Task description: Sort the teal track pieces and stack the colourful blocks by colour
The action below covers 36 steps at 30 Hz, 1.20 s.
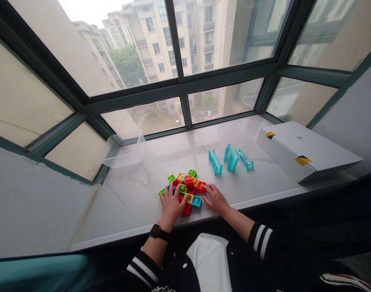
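Observation:
A heap of small square plastic blocks in red, yellow, green, orange and blue lies near the front edge of the white sill. My left hand (pixel 171 206) rests over the heap's left side, its fingers spread across several blocks and partly hiding them. One green block (pixel 182 188) shows beside those fingers. At the right of the heap, my right hand (pixel 217 199) has thumb and fingers apart, with fingertips touching an orange block (pixel 201 186). A blue block (pixel 197 201) lies just left of the right thumb. A red block (pixel 188 180) sits raised on top.
Behind and right of the heap stand translucent turquoise plastic pieces (pixel 231 157). A clear plastic bin (pixel 124 152) is at the back left. On the right lies a white box (pixel 310 150) with yellow tabs. Windows (pixel 222 32) enclose the marble-patterned sill (pixel 127 211).

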### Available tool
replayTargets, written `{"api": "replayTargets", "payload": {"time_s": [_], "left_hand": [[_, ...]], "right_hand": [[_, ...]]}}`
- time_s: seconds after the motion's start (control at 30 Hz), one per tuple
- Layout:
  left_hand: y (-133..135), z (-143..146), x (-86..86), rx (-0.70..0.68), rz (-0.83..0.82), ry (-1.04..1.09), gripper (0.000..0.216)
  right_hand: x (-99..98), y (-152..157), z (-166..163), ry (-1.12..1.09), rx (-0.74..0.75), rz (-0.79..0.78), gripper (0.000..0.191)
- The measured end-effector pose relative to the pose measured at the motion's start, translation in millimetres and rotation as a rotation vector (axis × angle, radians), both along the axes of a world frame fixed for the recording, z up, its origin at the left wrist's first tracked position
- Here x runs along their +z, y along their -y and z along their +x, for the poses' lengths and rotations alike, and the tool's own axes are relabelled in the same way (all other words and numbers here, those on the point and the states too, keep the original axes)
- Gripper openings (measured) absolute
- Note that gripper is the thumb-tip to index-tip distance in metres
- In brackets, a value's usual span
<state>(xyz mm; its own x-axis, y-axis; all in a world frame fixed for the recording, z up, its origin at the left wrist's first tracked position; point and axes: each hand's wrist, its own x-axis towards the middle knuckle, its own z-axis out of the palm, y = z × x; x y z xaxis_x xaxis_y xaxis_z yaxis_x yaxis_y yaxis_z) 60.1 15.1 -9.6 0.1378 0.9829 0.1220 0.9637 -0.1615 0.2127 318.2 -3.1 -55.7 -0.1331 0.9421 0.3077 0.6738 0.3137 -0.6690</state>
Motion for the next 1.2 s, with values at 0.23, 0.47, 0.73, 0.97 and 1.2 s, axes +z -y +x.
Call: {"api": "replayTargets", "payload": {"time_s": [0.23,0.47,0.73,0.97,1.2], "left_hand": [[-9,-14,-4.9,-0.075,0.044,0.047,0.062],[-20,-33,-3.2,-0.207,0.035,0.191,0.036],[-15,-9,-4.7,-0.117,0.116,0.179,0.028],[-12,2,-0.7,-0.076,0.166,0.108,0.024],[-14,-10,5.3,-0.064,0.123,0.062,0.022]], "right_hand": [[7.1,7,0,0.017,0.108,-0.007,0.045],[11.9,17,0,-0.013,0.299,-0.014,0.046],[19.0,20,-7,0.010,0.437,-0.023,0.058],[27.3,26,-16,-0.011,0.480,-0.070,0.058],[52.4,-12,33,-0.058,-0.010,0.138,0.041]]}}
